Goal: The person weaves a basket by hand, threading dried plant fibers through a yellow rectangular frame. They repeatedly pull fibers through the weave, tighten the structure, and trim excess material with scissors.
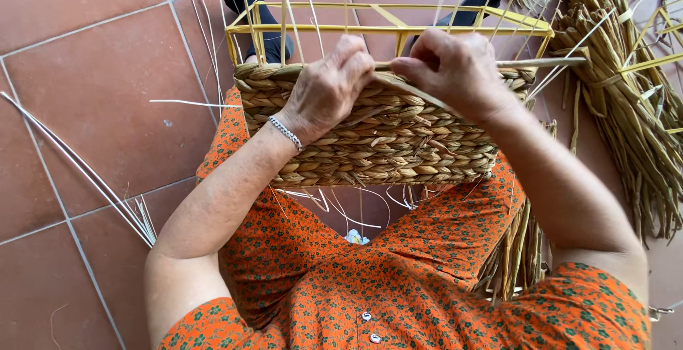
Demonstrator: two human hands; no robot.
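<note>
Both hands grip the woven basket's top edge: left hand (329,87) and right hand (455,69), fingers clamped on the braided strand (420,92) atop the basket (384,144).

orange floral dress (427,279), yellow frame (398,28) — tan weave (384,136)

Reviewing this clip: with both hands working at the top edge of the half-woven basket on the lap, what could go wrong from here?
1. The left hand and right hand pinch one strand at the basket rim; it might slip and loosen that row.
2. Thin stakes stand up near the face and could poke.
3. The yellow frame rests only on the lap and may tip.
</note>
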